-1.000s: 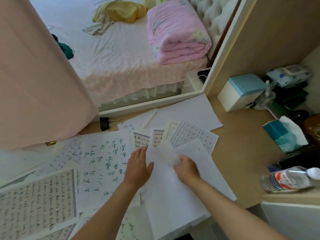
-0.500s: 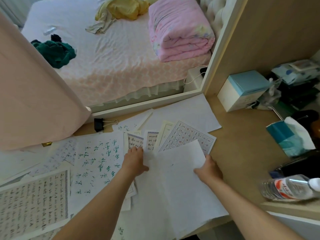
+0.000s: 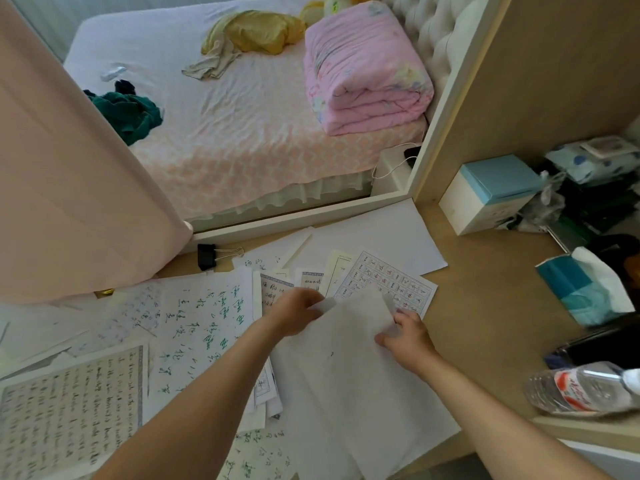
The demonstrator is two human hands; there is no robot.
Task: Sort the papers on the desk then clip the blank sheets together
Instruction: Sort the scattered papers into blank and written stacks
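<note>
Risk: I am judging that the thin blank white paper sheets [image 3: 349, 375], bowing between both hands, could slip unevenly and drag the handwritten white page with green ink [image 3: 204, 327], just left of the left hand, into the pile.
Left hand: the left hand [image 3: 298, 315] is curling around the sheets' far left corner, gripping it.
Right hand: the right hand [image 3: 405, 336] is pinching their far right edge.
Clip: the black metal binder clip [image 3: 206, 257] is lying well beyond the left hand, untouched.

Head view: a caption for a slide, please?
The left hand and right hand hold a blank sheet over handwritten papers on the desk.
</note>
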